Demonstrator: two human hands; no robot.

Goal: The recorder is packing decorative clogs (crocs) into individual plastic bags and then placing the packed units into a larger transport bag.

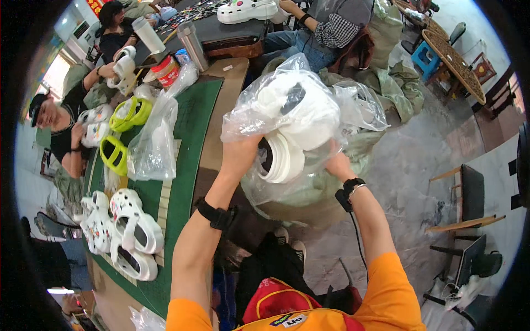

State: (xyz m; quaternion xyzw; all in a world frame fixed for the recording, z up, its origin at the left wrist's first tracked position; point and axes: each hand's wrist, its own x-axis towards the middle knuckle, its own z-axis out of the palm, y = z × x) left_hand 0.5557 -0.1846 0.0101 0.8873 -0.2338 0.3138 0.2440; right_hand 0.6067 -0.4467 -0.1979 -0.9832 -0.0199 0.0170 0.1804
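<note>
In front of me a clear plastic bag point(238, 124) hangs with white clogs point(323, 118) inside. One white clog point(287, 159) shows its opening toward me at the lower side of the bag. My left hand point(241, 156) grips the bag's left side beside that clog; its fingers are partly hidden by plastic. On the right, my right hand point(337, 164) is closed on the bag's edge. To the left, on the green table mat point(193, 160), several white clogs with small charms point(132, 231) sit together.
Lime-green clogs point(114, 155), another clear bag point(154, 140), a red-lidded jar point(165, 70) and a steel tumbler point(191, 45) stand on the table. Two people work across it; another sits ahead near a white clog point(247, 11). Sacks point(386, 83) lie ahead; chairs point(469, 193) stand right.
</note>
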